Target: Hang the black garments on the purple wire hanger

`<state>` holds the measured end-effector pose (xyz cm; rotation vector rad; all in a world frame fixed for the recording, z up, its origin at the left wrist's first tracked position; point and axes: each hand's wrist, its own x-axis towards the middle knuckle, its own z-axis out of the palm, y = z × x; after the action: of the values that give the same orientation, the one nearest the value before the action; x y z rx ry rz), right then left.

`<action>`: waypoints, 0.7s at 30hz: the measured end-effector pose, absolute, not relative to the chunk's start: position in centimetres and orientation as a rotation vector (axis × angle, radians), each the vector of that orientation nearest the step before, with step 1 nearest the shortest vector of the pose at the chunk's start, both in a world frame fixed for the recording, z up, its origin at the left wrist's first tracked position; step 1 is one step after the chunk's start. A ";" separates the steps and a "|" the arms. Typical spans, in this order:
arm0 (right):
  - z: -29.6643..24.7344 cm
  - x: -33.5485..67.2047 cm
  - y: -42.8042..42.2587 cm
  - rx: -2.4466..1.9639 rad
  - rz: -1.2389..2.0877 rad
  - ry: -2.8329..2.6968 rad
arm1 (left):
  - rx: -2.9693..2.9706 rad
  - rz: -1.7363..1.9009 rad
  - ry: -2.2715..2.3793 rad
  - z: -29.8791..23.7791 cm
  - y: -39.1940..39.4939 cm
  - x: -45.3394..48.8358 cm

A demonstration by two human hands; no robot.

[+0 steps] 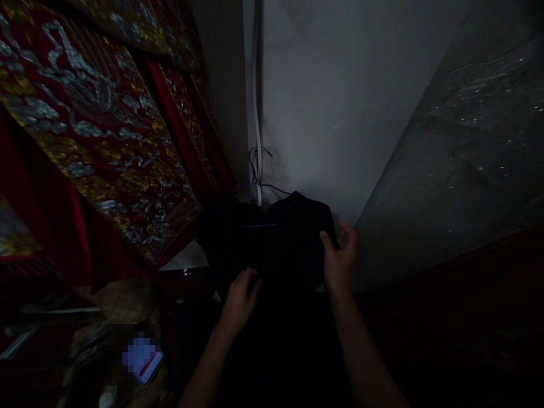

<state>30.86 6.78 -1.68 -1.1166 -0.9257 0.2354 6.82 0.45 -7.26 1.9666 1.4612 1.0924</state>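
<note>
A black garment point(291, 238) hangs on a thin purple hanger point(275, 187) against the pale wall. At the garment's right shoulder is my right hand point(341, 258), with the thumb in front of the cloth and the fingers behind its edge. Lower down on the front, my left hand point(241, 298) has its fingers curled toward the thumb on the dark cloth. The room is so dim that folds and details of the garment do not show.
Red cloth with gold and silver embroidery point(123, 141) hangs at the left. A glittering translucent sheet point(459, 153) slants down the right side. A white cable point(255, 85) runs down the wall. At lower left, a lit phone point(151, 367) lies among dim items.
</note>
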 end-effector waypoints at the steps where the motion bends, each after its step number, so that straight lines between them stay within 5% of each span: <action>1: -3.4 29.5 5.2 -1.142 0.264 -0.857 | 1.881 1.205 1.447 -8.0 -0.1 7.3; 7: -10.7 21.3 -2.5 -1.096 1.202 -1.283 | 1.378 1.590 1.437 -11.1 -2.7 9.8; 21: -9.6 22.6 -2.0 -1.219 1.199 -1.418 | 1.655 1.465 1.343 -8.9 -2.9 9.2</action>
<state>22.59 -1.95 -9.64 -1.2191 -1.4178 1.1986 9.24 -2.95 -8.91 1.6551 1.3434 1.4655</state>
